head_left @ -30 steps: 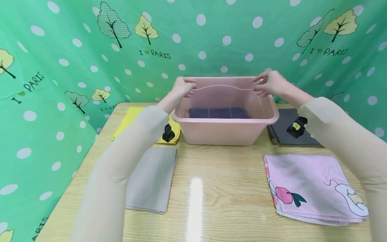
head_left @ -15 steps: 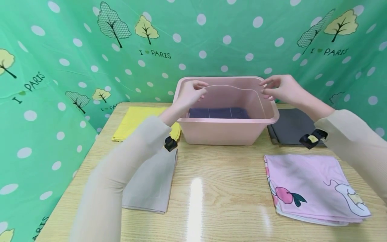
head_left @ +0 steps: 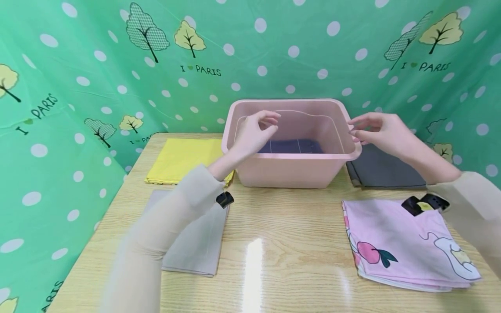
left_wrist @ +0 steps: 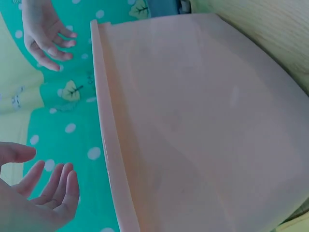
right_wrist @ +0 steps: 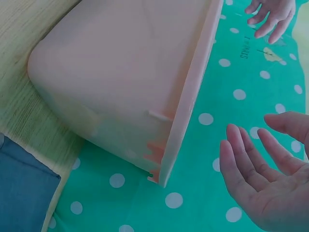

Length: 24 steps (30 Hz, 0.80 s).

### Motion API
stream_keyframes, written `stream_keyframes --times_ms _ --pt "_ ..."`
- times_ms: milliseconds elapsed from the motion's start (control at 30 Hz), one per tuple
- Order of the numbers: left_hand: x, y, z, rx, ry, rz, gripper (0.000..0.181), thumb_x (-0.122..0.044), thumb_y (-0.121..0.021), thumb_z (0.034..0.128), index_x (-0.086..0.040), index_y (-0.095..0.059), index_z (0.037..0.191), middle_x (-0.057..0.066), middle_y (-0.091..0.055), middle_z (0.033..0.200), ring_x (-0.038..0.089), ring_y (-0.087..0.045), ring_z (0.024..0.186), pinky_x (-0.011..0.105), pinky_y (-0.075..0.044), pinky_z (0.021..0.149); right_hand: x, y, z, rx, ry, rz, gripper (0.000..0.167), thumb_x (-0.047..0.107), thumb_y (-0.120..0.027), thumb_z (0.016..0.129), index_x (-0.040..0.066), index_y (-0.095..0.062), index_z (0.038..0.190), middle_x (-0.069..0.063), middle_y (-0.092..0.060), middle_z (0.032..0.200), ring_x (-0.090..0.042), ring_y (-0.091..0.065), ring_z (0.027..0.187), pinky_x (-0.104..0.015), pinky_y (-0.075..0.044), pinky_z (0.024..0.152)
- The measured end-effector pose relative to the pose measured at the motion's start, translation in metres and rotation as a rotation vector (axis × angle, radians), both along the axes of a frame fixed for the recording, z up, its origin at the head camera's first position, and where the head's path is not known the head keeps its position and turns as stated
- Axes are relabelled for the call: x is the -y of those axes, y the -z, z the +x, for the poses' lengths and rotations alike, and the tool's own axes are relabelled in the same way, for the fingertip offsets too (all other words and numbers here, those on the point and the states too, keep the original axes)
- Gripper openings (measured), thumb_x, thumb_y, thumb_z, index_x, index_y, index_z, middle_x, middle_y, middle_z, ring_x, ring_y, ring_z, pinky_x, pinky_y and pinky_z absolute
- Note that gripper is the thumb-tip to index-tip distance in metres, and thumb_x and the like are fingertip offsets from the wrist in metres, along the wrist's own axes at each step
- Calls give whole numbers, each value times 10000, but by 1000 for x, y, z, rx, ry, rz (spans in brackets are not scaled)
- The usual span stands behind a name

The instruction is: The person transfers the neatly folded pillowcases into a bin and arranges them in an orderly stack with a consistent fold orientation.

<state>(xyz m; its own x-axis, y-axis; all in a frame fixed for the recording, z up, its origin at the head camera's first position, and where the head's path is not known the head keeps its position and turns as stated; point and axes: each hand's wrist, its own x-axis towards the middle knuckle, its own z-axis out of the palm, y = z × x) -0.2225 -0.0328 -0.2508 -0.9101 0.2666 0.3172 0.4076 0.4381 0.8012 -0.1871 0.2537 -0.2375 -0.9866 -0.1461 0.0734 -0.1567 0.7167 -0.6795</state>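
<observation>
A pink plastic tub (head_left: 282, 171) stands at the back of the table. In its bottom lies a folded dark blue cloth (head_left: 289, 147), partly hidden by the front rim and my left hand. My left hand (head_left: 255, 134) hovers above the tub's front left, fingers loosely bent and holding nothing. Over the tub's right end is my right hand (head_left: 381, 130), also with nothing in it. Both wrist views show a gap between each hand and the tub's rim (right_wrist: 186, 106); the left wrist view shows the left hand's fingers (left_wrist: 53, 188) relaxed.
Left of the tub lies a folded yellow cloth (head_left: 184, 158), with a grey cloth (head_left: 199, 243) nearer, partly under my left arm. On the right are a dark grey folded cloth (head_left: 385, 167) and a pink printed cloth (head_left: 407, 243). A green dotted curtain (head_left: 274, 52) hangs behind.
Both hands have moved lower and nearer to me; both have also shifted right. The tub and the cloths have stayed in place.
</observation>
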Motion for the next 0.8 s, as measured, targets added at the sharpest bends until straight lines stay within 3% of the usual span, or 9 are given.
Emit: stream_keyframes --times_ms 367,533,800 --pt "-14 15 25 -113 115 70 261 -20 -548 819 -35 -601 1073 80 -600 1009 131 -572 830 157 -449 711 -10 7 24 -32 -16 40 355 251 -562 865 63 -547 1166 -77 -626 984 16 -575 738 -114 -435 621" --pt "-23 25 33 -225 191 108 253 15 -554 806 0 -603 1053 95 -588 1013 148 -575 840 163 -458 716 -18 15 36 -43 -22 18 342 229 -573 862 39 -553 1145 29 -629 935 24 -582 747 -118 -456 622" --pt "-40 39 50 -332 263 116 235 31 -554 794 4 -612 1020 96 -571 990 154 -558 834 162 -446 747 -36 29 52 -31 -7 36 298 214 -543 881 67 -546 1140 274 -553 851 43 -579 739 -123 -462 610"
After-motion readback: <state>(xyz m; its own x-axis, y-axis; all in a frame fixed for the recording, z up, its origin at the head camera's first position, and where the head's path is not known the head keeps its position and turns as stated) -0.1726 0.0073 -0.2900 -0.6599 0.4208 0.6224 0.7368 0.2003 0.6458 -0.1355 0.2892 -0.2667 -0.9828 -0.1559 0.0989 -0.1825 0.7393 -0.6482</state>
